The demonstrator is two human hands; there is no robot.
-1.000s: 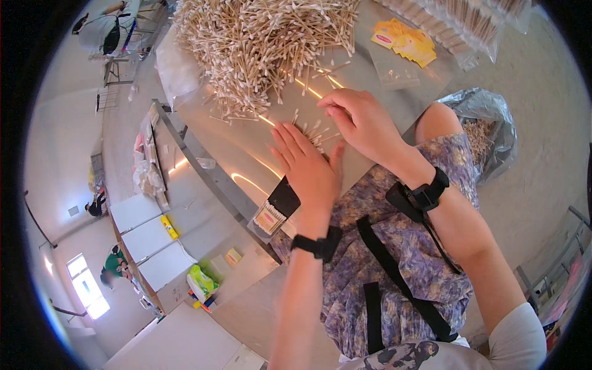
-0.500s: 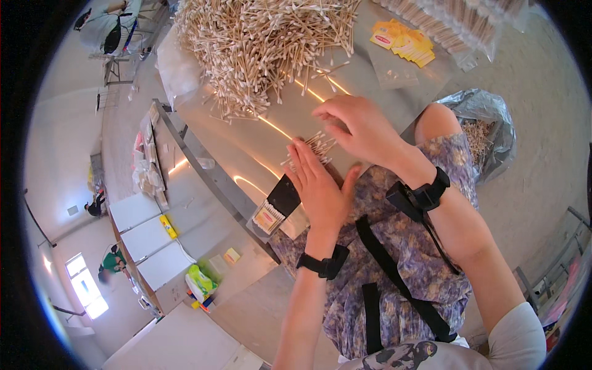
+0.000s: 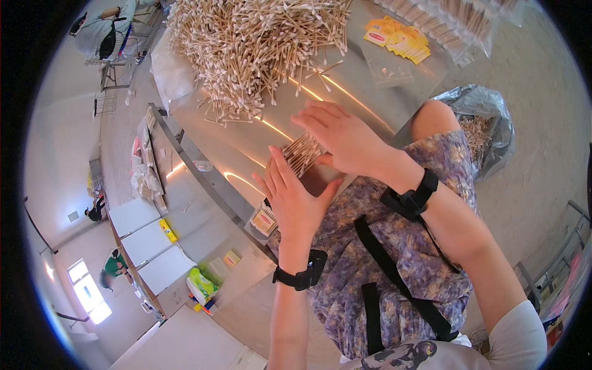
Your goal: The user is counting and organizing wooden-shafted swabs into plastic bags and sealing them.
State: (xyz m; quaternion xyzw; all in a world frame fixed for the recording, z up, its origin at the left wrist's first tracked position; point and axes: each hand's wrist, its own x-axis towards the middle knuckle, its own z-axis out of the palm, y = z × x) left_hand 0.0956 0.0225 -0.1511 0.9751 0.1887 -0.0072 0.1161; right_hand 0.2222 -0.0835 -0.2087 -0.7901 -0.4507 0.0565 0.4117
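Note:
A flat row of cotton swabs lies on the shiny metal table between my two hands. My left hand rests at the row's lower left end, fingers stretched out and thumb spread away. At the other end, my right hand touches the swabs with its long fingers extended and its thumb apart. Just left of my left hand stands a small clear pack of swabs with a yellow label; my fingers partly cover the dark piece beside it. A large loose heap of cotton swabs covers the table's far side.
Yellow cards lie on a clear plastic bag at the far right, near bagged swabs. A lined bin with swabs stands right of my knee. Another table is at left, and people work farther off.
My left hand has shifted left, toward the small pack. My right hand has moved left and down onto the swabs, which now lie in a tighter, more visible row.

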